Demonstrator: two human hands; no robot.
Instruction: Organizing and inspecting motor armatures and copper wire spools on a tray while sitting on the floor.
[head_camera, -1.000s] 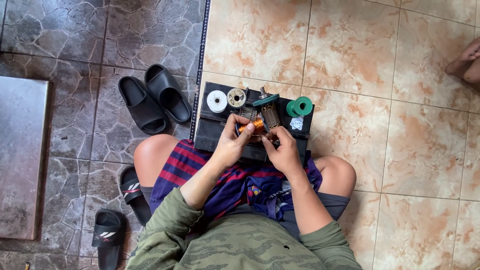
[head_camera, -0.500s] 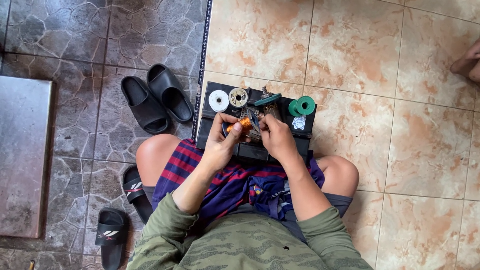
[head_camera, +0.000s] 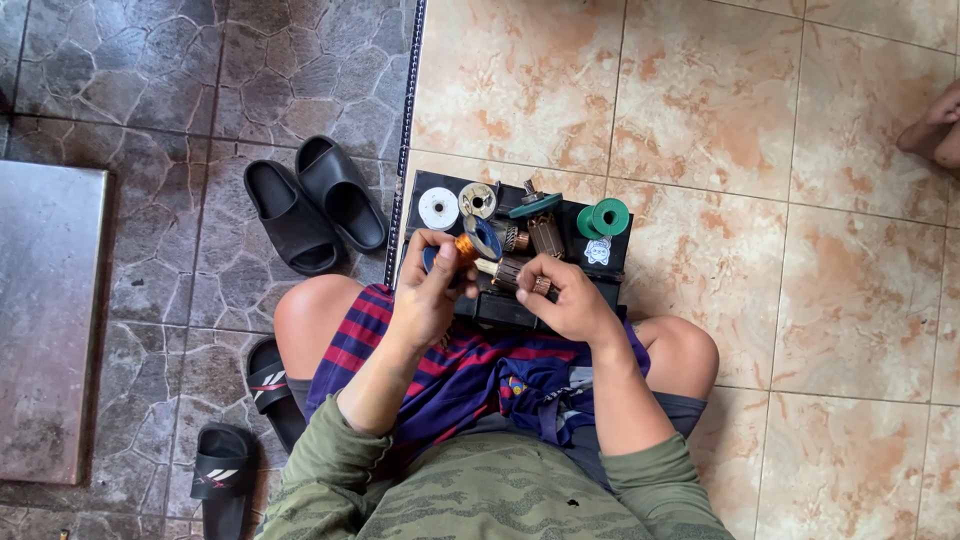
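Seated on floor, knees apart, black tray (head_camera: 610, 262) in front between knees. Left hand (head_camera: 425, 295) curled, fingers closed round orange wire spool (head_camera: 465, 247) with blue flange (head_camera: 487, 240), held up just above tray's near-left part. Right hand (head_camera: 570, 300) closed loosely on motor armature (head_camera: 510, 272), thumb and fingers pinching its right end; shaft tip pointing at spool, near or touching, cannot tell which. Copper-coloured wire on spool; whether any strand runs to armature too small to tell.

On tray, beyond hands: white spool (head_camera: 438, 208), metal spool (head_camera: 477, 200), green spool (head_camera: 605, 217), second armature (head_camera: 545, 235) standing beside a dark-teal disc (head_camera: 535, 206), small white sticker (head_camera: 597, 251).

Progress, as judged: winding work in its early or middle part. Spool looks fairly full, armature slots look mostly dark and bare from here, so most of winding seemingly left. Other armature untouched on tray. No tools in hand.

Around: pair of black slides (head_camera: 315, 205) on grey stone floor left of tray, black sandals (head_camera: 225, 475) near left knee, metal plate (head_camera: 45, 320) far left. Another person's foot (head_camera: 935, 130) at right edge, well apart.
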